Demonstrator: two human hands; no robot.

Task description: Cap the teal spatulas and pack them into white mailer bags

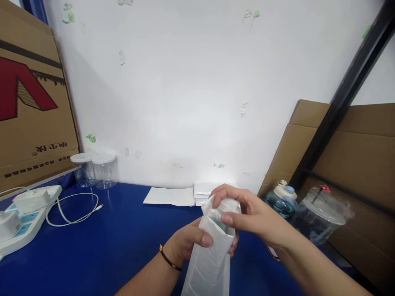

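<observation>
A white padded envelope [207,274] is held upright at the front centre, its mouth at the top. My left hand [190,239], with a dark bracelet at the wrist, wraps round its upper part, thumb across the front and fingertips showing at the right side. Over the mouth, my right hand [247,207] is closed on the rim, thumb in front and fingers curled over the back. Something pale green [218,223] shows just inside the opening; its kind cannot be made out.
Flat white packets [169,196] lie by the wall. Two clear jars [105,170] stand back left, near a power strip [31,222] and a white cable [72,222]. At right are a teal bottle [279,201], a lidded clear container [317,218] and cardboard [367,172].
</observation>
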